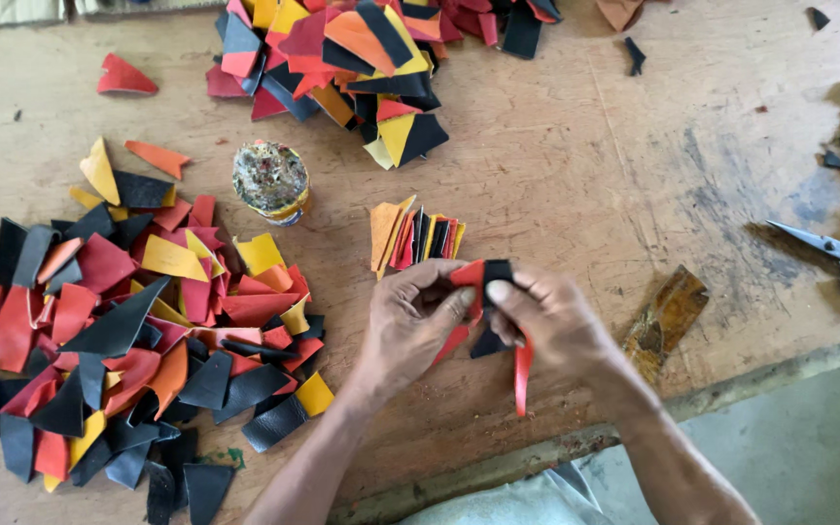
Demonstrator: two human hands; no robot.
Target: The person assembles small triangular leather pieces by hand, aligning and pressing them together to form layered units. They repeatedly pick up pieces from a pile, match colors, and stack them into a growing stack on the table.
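Both hands meet over the wooden table (576,165), just below a small fanned stack of pieces (418,236) that serves here as the landmark. The left hand (410,326) is closed, thumb and fingers pinching a red piece (469,277), while the right hand (551,326) is also closed, its thumb pressing a black piece (498,272) against the red one; the two pieces overlap between the hands, and more red and black material hangs down beneath the right hand. To the left of the stack stands a small round tin (271,181) with a crusted top. Further left and below lies a large heap of cut pieces (138,331) in red, black, yellow and orange. Above the stack sits a second heap (342,58) of the same colours. Far to the right of the stack a pair of scissors (833,248) lies at the table's edge, and a brown flat strip (666,313) lies between the scissors and the right hand.
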